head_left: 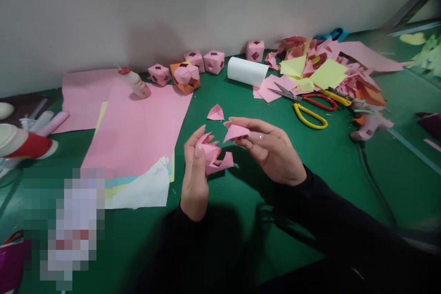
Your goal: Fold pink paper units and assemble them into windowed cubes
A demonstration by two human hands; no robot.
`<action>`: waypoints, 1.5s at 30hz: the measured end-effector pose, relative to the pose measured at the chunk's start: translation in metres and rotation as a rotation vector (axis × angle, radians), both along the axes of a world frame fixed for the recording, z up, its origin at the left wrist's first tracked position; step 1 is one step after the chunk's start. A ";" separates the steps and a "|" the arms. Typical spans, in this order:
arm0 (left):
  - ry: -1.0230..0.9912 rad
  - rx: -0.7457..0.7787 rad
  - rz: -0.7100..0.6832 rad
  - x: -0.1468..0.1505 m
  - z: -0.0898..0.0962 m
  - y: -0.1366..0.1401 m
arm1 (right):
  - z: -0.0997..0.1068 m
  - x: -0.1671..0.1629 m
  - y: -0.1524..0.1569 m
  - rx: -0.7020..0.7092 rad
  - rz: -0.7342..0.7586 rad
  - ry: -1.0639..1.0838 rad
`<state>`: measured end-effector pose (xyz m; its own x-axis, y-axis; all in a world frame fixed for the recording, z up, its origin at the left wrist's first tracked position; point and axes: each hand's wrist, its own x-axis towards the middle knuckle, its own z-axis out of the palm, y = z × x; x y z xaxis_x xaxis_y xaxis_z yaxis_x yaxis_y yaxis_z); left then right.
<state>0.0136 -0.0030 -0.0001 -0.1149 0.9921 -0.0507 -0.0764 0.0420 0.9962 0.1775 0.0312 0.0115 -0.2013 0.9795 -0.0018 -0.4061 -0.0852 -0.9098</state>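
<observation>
My left hand (pixel 195 172) is closed around a partly assembled pink folded-paper shape (pixel 215 158) with gaps in its sides. Pinched between the thumb and fingers of my right hand (pixel 270 147) is a separate folded pink paper piece (pixel 236 132). The two pieces are close together but appear apart. Just beyond my hands, a small pink paper pyramid (pixel 216 112) rests on the green table (pixel 220 211). Some fingers of each hand are hidden behind the paper.
Pink paper balls (pixel 214 62) line the wall beside a white roll (pixel 247 71). Scissors (pixel 303 97), paper scraps (pixel 327 71) and a corded glue gun (pixel 372 121) lie right. Pink sheets (pixel 138 133), a small bottle (pixel 135 83) and a red-and-white cup (pixel 25 142) are left.
</observation>
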 end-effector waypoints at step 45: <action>-0.317 -0.119 -0.423 -0.023 -0.013 0.013 | -0.006 0.007 0.013 -0.292 0.002 0.294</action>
